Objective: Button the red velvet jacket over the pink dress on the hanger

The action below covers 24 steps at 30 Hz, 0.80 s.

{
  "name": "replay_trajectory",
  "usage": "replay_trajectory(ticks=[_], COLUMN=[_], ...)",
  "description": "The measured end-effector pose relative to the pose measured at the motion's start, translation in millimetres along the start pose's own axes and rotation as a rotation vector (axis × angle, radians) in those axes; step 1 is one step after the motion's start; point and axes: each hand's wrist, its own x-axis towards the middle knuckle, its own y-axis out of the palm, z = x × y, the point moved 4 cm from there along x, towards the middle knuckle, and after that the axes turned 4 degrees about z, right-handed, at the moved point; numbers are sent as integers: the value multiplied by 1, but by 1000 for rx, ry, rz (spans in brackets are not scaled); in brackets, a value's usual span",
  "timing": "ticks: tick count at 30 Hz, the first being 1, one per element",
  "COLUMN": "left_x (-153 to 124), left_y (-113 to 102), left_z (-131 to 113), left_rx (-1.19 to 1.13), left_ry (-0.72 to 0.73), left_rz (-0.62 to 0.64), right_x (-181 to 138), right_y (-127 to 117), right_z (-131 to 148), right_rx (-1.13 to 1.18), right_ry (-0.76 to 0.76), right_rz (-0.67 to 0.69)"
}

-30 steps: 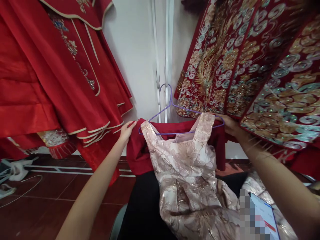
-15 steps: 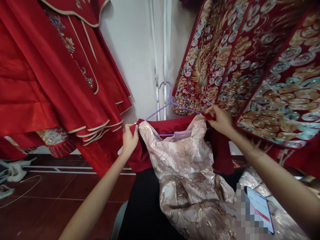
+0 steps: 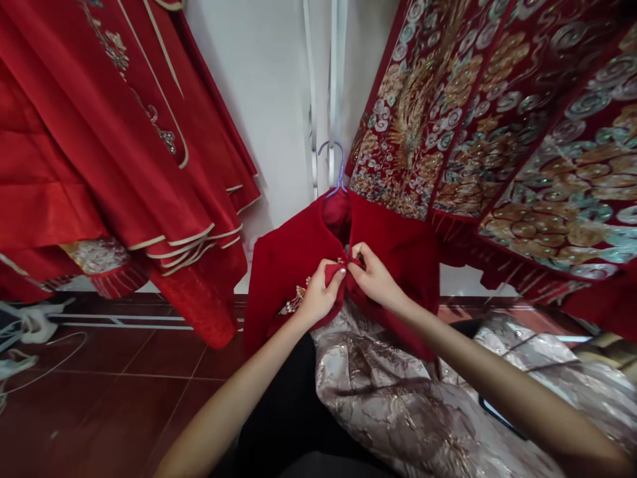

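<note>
A red jacket (image 3: 288, 249) hangs on a purple hanger (image 3: 341, 179), over the top of a pale pink and gold brocade dress (image 3: 368, 372). My left hand (image 3: 321, 292) pinches one front edge of the jacket, just beside a beaded ornament (image 3: 296, 300). Close against it, my right hand (image 3: 373, 273) pinches the opposite front edge. The two edges come together between my fingertips below the neckline; any fastener there is too small to make out. The dress skirt spreads over my lap toward the lower right.
Red garments with cream trim (image 3: 209, 153) hang at the left. Sequinned embroidered garments (image 3: 458, 133) hang at the right. A phone (image 3: 500, 417) lies partly hidden under my right forearm. White shoes (image 3: 37, 325) and a metal rail (image 3: 149, 322) are low at the left.
The red jacket, previously spread behind the dress, now covers its top and the hanger's shoulders. Both hands have moved inward from the shoulders to the jacket's front edges.
</note>
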Motion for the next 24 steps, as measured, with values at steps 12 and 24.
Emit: replay_trajectory(ticks=[12, 24], left_x=[-2, 4], left_y=[-23, -24], left_z=[0, -11], left_rx=[46, 178], left_ry=[13, 69], left_rz=[-207, -159], right_x=[-23, -22], right_y=[-13, -7], right_z=[0, 23], right_rx=[79, -232], right_ry=[51, -233], right_rz=[101, 118])
